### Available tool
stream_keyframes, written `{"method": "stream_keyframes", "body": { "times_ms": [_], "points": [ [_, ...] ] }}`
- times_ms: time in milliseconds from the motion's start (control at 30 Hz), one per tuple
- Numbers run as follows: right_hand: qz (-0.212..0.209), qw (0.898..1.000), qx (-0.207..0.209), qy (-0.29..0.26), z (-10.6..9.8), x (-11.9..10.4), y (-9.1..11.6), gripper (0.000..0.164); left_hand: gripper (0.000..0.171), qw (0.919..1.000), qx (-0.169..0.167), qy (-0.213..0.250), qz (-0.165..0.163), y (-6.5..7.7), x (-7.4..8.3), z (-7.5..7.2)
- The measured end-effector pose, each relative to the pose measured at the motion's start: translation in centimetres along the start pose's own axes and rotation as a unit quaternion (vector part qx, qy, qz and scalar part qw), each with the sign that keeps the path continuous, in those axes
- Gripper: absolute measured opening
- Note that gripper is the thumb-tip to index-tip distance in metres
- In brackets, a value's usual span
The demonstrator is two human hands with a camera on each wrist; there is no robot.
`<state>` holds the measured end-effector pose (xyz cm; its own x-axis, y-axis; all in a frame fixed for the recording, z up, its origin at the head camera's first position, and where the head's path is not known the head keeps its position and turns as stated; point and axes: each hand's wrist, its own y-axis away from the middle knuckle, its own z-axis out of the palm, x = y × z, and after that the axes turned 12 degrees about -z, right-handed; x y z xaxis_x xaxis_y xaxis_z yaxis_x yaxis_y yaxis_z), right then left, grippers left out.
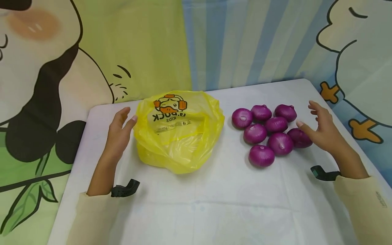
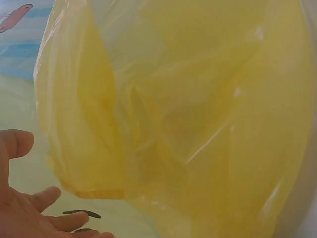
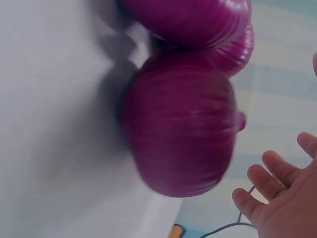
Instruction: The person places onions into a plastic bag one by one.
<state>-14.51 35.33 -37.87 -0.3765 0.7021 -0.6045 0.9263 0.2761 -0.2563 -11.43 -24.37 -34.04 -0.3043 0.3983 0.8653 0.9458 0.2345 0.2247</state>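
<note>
A yellow translucent plastic bag (image 1: 180, 136) printed with a cartoon duck stands on the table, its mouth spread wide. Beside its left edge is my left hand (image 1: 117, 136), fingers loosely extended and holding nothing; the left wrist view shows the bag's side (image 2: 198, 124) close by. Several purple onions (image 1: 280, 144) lie clustered to the right of the bag. At the cluster's right edge hovers my right hand (image 1: 324, 131), fingers spread, nothing in its grasp. In the right wrist view the nearest onion (image 3: 183, 124) sits apart from the fingers.
A white cloth covers the table (image 1: 196, 211). Behind it hangs a cartoon-printed curtain (image 1: 131, 44) with yellow-green and blue-striped areas. A black wrist strap mount (image 1: 125, 189) is on the left wrist, and another mount (image 1: 324, 173) is on the right.
</note>
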Motion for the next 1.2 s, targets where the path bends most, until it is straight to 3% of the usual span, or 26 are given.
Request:
{"method": "stream_keyframes", "body": {
  "times_ms": [200, 400, 667, 933, 1067, 1200],
  "points": [
    [0.015, 0.999, 0.017, -0.03, 0.7, 1.2, 1.5, 0.083, 0.067, 0.9988, 0.016, 0.046, -0.001, 0.9, -0.4, 0.9],
    [0.031, 0.998, 0.008, -0.053, 1.3, 1.9, 2.6, 0.09, 0.062, 0.9964, 0.015, 0.083, 0.006, 1.2, -1.0, 1.6],
    [0.066, 0.996, -0.016, -0.063, 2.0, 2.0, 3.6, 0.093, 0.065, 0.9985, 0.009, 0.054, 0.006, 1.6, -1.3, 2.6],
    [0.093, 0.993, -0.044, -0.057, 2.2, 2.4, 3.9, 0.083, 0.068, 0.999, 0.025, 0.02, -0.03, 1.8, -0.9, 3.4],
    [0.101, 0.993, -0.055, -0.031, 2.1, 2.5, 4.0, 0.072, 0.066, 0.9969, -0.002, 0.076, -0.022, 1.7, -1.0, 3.5],
    [0.119, 0.991, -0.061, -0.004, 1.9, 2.4, 4.1, 0.071, 0.066, 0.9928, -0.027, 0.116, 0.003, 1.5, -1.3, 3.6]
  ]
}}
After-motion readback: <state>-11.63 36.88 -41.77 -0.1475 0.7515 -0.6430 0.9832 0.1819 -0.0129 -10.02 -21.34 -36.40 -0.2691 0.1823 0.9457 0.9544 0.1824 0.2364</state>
